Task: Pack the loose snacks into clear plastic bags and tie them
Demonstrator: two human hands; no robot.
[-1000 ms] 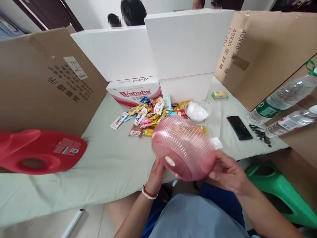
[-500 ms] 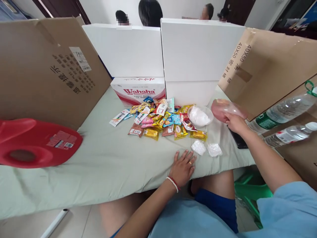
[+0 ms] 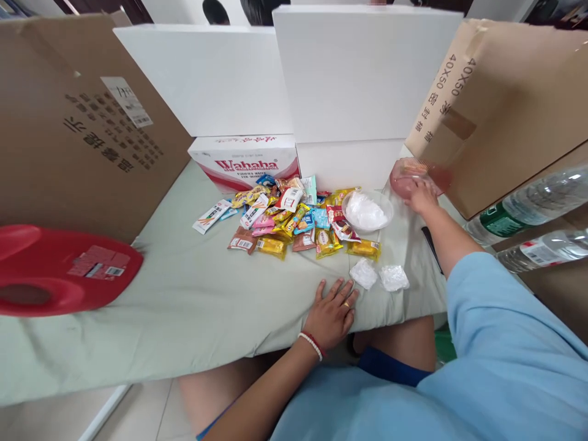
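Pink bowl [image 3: 400, 177]: one, ribbed; lay on the table at the far right, against the foot of the right cardboard box [image 3: 514, 104]; which way up could not be told

Latest change: the bowl had gone from both hands, over the middle of the table, to the far right under one hand; this seemed to put it aside, leaving the snack pile uncovered

Right hand [image 3: 421, 197]: stretched far, fingers touching the bowl; whether they pinched its edge or merely rested there could not be told

Left hand [image 3: 328, 313]: spread flat, palm down, on the near edge of the tablecloth [image 3: 193, 331]; held nothing; unchanged from half a second earlier

Against that earlier frame: bowl shifted slightly farther off, right arm reaching deeper, sleeve covering more of the near right; snacks kept their places

Snack packets [image 3: 294, 222]: a mixed heap, middle, before the printed carton [image 3: 248, 168]

Clear bowl [image 3: 388, 217]: right of the heap, holding a white plastic bag [image 3: 365, 211]

Wrapped packets [image 3: 394, 278]: two, side by side, beyond the left fingertips

Phone [image 3: 432, 251]: near right, mostly hidden behind the right arm
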